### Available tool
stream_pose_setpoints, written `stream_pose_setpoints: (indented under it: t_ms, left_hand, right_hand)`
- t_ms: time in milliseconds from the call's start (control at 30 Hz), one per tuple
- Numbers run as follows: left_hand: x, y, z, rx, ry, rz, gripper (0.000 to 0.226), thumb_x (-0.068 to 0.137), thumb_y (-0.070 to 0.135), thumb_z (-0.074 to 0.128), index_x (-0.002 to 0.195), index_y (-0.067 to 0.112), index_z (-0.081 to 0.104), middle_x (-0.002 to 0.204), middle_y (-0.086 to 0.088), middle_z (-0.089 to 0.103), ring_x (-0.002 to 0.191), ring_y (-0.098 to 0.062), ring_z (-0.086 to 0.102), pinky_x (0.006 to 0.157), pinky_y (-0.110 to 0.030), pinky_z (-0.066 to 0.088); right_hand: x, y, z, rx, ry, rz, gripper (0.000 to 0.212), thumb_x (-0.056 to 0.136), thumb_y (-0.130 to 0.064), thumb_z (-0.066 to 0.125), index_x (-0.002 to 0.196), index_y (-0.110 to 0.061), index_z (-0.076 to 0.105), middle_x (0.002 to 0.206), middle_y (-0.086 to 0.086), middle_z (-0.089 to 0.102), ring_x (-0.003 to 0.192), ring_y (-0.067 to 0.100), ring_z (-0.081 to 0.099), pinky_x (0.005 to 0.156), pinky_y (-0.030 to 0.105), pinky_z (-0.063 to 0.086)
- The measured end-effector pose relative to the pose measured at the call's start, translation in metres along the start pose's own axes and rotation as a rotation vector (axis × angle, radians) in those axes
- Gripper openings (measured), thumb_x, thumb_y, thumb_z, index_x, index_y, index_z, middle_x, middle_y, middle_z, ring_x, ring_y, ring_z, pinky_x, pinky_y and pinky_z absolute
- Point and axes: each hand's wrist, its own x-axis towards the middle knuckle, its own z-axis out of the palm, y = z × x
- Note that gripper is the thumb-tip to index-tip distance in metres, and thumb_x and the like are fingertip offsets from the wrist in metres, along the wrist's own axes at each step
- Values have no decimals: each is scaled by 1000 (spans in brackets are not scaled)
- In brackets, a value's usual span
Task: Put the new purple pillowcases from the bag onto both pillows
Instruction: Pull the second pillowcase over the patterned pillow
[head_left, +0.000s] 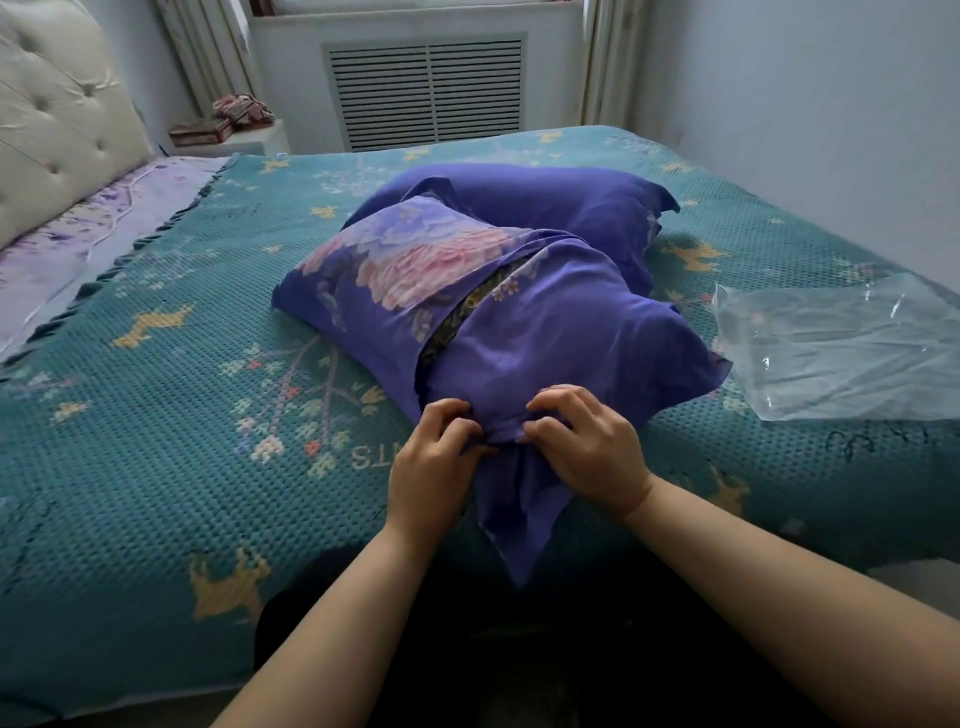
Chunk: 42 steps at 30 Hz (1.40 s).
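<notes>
Step in hand, judged: seating the near pillowcase (545, 332) on its pillow at the bed (156, 467) edge.

Left hand (431, 467): fingers curled, pinching the purple hem. Right hand (587, 447): fingers curled, gripping the same bunched hem just beside.

Advice: pull hem evenly toward the body; tuck the exposed patterned pillow (478, 299) under the flap.

Count: two purple-cased pillows, the far one (545, 202) behind; one empty plastic bag (841, 343) at right.

Home bedroom: bed (156, 467) with tufted headboard (57, 119), nightstand (244, 137), curtained window.
</notes>
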Motion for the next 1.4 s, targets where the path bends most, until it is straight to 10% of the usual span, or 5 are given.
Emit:
stream_pose_setpoints:
  t_ms: [300, 500, 767, 1100, 1400]
  left_hand:
    - [14, 4, 1, -130, -131, -202, 8, 88, 32, 42, 90, 25, 41, 75, -12, 64, 72, -37, 57, 59, -36, 38]
    - [51, -12, 3, -192, -482, -371, 24, 94, 19, 47, 71, 22, 41, 81, -15, 61, 79, -32, 57, 71, -44, 44]
    - [64, -7, -3, -204, -447, -441, 23, 95, 29, 51, 77, 14, 51, 77, -6, 60, 82, -29, 59, 66, -35, 38]
    - [-4, 40, -10, 293, -262, 154, 80, 69, 69, 59, 119, 7, 62, 114, -8, 65, 101, -24, 63, 84, -33, 52]
    - [-10, 26, 8, 339, -304, 211, 21, 68, 16, 42, 71, 17, 63, 66, 1, 59, 63, -24, 57, 51, -29, 42]
  right_hand:
    - [30, -23, 1, -48, -206, 361, 25, 95, -31, 44, 84, -12, 56, 51, 1, 58, 45, 26, 57, 40, 28, 34]
    - [68, -27, 12, 133, -752, 528, 28, 100, -37, 35, 107, -12, 46, 100, 17, 66, 91, 39, 59, 63, 36, 32]
    - [55, -20, 0, -14, -484, 344, 18, 91, -29, 58, 90, -11, 59, 87, 12, 60, 78, 36, 59, 59, 36, 44]
    - [82, 13, 27, 182, -796, 670, 25, 98, -32, 44, 86, -12, 52, 99, 16, 66, 94, 35, 58, 68, 33, 34]
    - [123, -9, 38, -112, -705, -103, 44, 82, -51, 60, 109, -15, 63, 115, 6, 60, 110, 29, 53, 91, 37, 40]
